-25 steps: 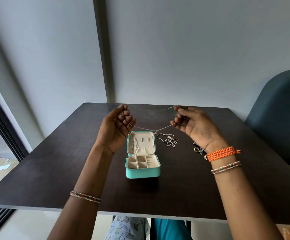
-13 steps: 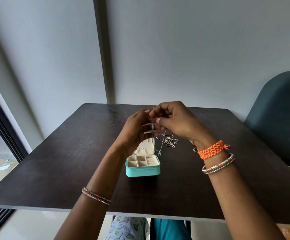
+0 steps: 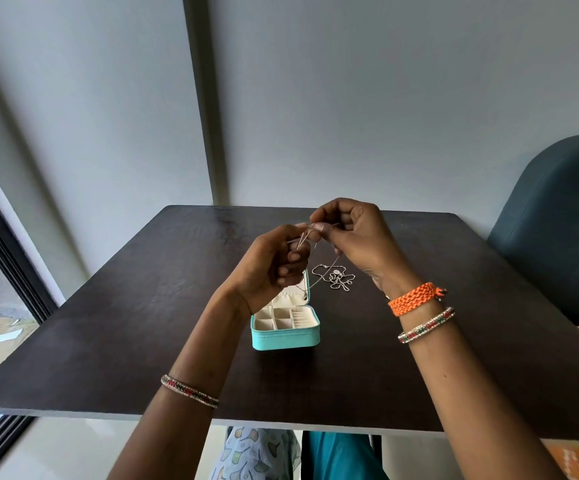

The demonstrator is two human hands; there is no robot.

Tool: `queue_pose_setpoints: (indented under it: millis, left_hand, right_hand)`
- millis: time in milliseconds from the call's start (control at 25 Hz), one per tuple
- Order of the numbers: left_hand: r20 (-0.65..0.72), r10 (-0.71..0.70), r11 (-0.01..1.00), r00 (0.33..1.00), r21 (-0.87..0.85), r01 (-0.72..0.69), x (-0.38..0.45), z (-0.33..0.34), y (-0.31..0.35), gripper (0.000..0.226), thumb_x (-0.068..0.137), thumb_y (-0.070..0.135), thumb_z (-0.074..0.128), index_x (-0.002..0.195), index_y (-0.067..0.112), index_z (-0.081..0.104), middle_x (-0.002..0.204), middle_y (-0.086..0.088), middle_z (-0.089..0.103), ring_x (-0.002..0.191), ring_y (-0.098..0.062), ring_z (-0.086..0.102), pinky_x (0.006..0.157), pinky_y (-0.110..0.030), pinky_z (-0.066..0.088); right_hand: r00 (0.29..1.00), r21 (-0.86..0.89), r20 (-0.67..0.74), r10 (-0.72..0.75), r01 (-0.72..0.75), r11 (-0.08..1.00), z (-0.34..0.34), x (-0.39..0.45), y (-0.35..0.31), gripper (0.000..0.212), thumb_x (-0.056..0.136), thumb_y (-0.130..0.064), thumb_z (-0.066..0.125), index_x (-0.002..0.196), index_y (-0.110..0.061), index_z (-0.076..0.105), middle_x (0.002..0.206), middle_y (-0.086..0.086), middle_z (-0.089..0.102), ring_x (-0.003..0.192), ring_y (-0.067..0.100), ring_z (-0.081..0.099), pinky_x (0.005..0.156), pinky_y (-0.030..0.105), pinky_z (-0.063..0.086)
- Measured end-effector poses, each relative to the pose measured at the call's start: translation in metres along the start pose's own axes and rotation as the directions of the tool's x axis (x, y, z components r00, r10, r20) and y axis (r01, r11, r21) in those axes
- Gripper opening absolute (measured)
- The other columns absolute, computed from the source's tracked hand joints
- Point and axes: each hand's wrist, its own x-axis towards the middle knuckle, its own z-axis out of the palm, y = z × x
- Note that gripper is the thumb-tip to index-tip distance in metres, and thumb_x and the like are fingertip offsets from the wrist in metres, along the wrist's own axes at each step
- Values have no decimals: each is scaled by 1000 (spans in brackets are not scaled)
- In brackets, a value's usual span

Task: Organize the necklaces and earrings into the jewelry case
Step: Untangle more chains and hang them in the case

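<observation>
A small teal jewelry case [image 3: 286, 336] stands open in the middle of the dark table, its cream compartments showing. Above it my left hand [image 3: 270, 268] and my right hand [image 3: 353, 237] meet, and both pinch a thin silver necklace [image 3: 326, 271] whose loop hangs down toward the case's raised lid. The lid is mostly hidden behind my left hand. A second silver necklace [image 3: 338, 279] lies in a loose tangle on the table just right of the case.
The dark wooden table [image 3: 142, 323] has its front edge close to me and a grey wall behind it. A blue chair [image 3: 558, 220] stands at the right. A window frame [image 3: 0, 244] runs along the left.
My hands, held apart with the chain stretched between them a second ago, have come together above the case. The chain now hangs doubled in a loop.
</observation>
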Motion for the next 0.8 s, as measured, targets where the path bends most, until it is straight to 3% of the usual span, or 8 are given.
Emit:
queue_pose_setpoints:
  millis: [80, 200, 320, 440, 520, 680, 800]
  left_hand:
    - [-9, 17, 999, 1000, -50, -17, 0, 0, 1, 19, 91, 25, 38, 81, 16, 52, 54, 5, 34, 40, -6, 22, 41, -20, 12]
    - [-27, 21, 998, 999, -57, -22, 0, -2, 1, 25, 93, 25, 36, 81, 17, 56, 54, 3, 38, 38, -7, 26, 45, -22, 12]
    - [22, -9, 1000, 1000, -21, 9, -2, -2, 5, 28, 84, 30, 43, 84, 16, 67, 51, 1, 40, 34, -7, 29, 40, -19, 16]
    - [10, -51, 999, 999, 18, 51, -4, -1, 8, 24, 84, 28, 45, 70, 12, 56, 49, 2, 38, 35, -8, 31, 39, -19, 22]
    - [-60, -31, 999, 998, -10, 30, -3, -5, 6, 25, 91, 18, 41, 67, 13, 45, 51, 3, 36, 40, -8, 36, 42, -18, 30]
    - [-169, 14, 934, 986, -351, -73, 1, -17, 1, 32, 83, 12, 46, 51, 12, 53, 59, -3, 47, 59, -15, 54, 58, -22, 53]
    - [-190, 47, 824, 981, -548, -146, 3, -16, -3, 22, 73, 17, 51, 53, 9, 55, 60, -4, 49, 61, -16, 54, 59, -22, 52]
  right_hand:
    - [988, 163, 52, 147, -153, 975, 3, -4, 3, 15, 87, 1, 60, 84, -13, 63, 73, 7, 63, 50, 7, 52, 46, 18, 45]
    - [927, 393, 221, 303, -369, 842, 2, -10, 6, 16, 91, 3, 52, 101, -3, 63, 83, 11, 65, 56, 10, 54, 49, 19, 47]
    - [874, 384, 378, 306, -449, 807, -1, -14, 8, 18, 91, -3, 53, 105, -1, 65, 90, 11, 65, 70, 13, 54, 59, 21, 49]
    - [890, 371, 326, 320, -432, 822, 1, -15, 8, 8, 88, -9, 59, 90, -5, 66, 77, 7, 62, 65, 13, 54, 59, 22, 50]
    - [906, 460, 258, 336, -421, 781, -2, -14, 8, 7, 84, -8, 60, 85, -3, 64, 64, 2, 59, 56, 10, 54, 56, 24, 51]
    - [860, 678, 357, 363, -506, 532, -10, -16, 8, 14, 73, -17, 54, 62, -10, 59, 67, 4, 58, 67, 16, 56, 73, 32, 46]
    - [846, 697, 364, 390, -524, 489, -5, -16, 12, 24, 81, -17, 47, 60, -11, 57, 73, 6, 63, 75, 19, 62, 81, 35, 46]
